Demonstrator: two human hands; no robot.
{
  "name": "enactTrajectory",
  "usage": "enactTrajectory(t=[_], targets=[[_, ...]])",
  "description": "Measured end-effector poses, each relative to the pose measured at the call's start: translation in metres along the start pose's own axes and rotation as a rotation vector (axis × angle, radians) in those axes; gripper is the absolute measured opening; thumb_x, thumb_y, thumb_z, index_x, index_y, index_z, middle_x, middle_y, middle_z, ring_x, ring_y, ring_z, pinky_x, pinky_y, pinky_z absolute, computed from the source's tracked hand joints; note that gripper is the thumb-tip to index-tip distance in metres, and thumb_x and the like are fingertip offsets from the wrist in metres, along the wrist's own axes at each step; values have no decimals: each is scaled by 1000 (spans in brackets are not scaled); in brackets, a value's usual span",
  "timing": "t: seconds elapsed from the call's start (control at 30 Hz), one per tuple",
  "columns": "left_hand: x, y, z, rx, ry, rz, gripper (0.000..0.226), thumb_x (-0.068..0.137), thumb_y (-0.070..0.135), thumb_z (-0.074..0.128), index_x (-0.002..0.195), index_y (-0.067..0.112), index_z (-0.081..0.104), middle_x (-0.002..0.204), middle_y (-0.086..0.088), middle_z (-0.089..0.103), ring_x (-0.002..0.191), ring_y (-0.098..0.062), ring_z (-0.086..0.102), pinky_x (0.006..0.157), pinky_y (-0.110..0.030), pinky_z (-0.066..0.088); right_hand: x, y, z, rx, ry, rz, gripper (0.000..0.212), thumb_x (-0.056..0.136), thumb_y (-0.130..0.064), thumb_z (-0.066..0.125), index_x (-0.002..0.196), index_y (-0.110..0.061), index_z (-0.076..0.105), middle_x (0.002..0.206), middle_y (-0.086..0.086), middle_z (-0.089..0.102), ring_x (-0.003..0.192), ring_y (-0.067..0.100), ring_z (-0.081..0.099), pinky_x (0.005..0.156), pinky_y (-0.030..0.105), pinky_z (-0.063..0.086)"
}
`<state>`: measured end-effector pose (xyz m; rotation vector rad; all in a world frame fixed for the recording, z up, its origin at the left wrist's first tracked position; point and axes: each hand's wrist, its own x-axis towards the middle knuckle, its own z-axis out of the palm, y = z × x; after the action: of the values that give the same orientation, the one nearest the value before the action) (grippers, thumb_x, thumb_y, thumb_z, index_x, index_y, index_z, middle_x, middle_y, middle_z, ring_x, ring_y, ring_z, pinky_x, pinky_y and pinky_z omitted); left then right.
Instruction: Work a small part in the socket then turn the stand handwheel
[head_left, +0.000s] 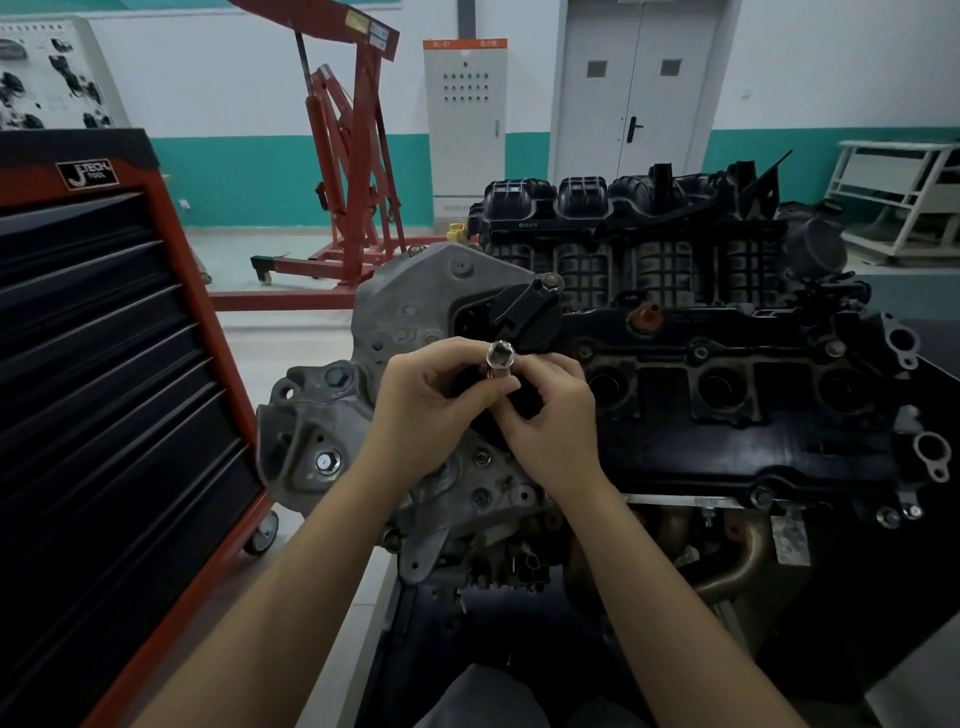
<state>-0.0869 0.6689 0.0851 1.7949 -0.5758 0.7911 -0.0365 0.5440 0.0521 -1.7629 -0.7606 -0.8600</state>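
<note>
Both hands meet in front of a car engine (675, 364) on a stand. My left hand (431, 405) grips a shiny metal socket (500, 358), its open end facing up toward me, thumb across its side. My right hand (556, 415) curls in from the right and pinches the lower part of the same socket; what lies under its fingers is hidden. Just behind the socket sits a black plastic part (524, 312) on the engine's grey timing cover (415, 306).
A red and black tool cabinet (104, 364) with several drawers stands close on the left. Behind are a red engine hoist (353, 171), a grey electrical cabinet (465, 124), a double door (634, 88) and a white rack (904, 197) at the right.
</note>
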Motion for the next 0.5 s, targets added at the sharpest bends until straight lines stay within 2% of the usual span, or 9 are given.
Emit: enactTrajectory(t=[0.07,0.13,0.27,0.4,0.5], targets=[[0,1,-1,-33,-23,-11,23,82,-3,68,100,13,70,97,-1,72,94,-14,69,87,-29,54,0,1,0,1,-2,-13,22,83,-17,65,103,-10,72,88,-1,72,91,-13,44,87,35,46],[1,1,-2,-53,-39,-6,24,84,-3,66,104,10,69,101,-6,72,99,-20,68,91,-35,54,0,1,0,12,11,-2,22,81,-13,68,101,-7,73,86,2,72,89,-8,43,84,38,48],[0,-1,-1,-30,12,14,18,81,-1,71,98,2,69,96,-14,71,94,-29,69,87,-47,55,0,0,0,7,12,28,17,82,-20,66,89,-7,73,85,2,73,86,1,53,86,41,48],[0,0,-2,-99,15,-15,22,82,0,67,100,13,68,98,-8,72,97,-24,70,90,-38,55,1,0,0,8,-6,8,17,83,-20,67,95,-9,72,91,-1,73,89,-3,54,91,34,44],[0,1,-3,-130,-4,-22,26,84,-3,64,105,13,67,101,-7,72,101,-22,69,92,-34,53,1,2,1,13,5,-9,13,82,-14,67,91,-6,73,89,3,73,89,-10,51,88,34,44]])
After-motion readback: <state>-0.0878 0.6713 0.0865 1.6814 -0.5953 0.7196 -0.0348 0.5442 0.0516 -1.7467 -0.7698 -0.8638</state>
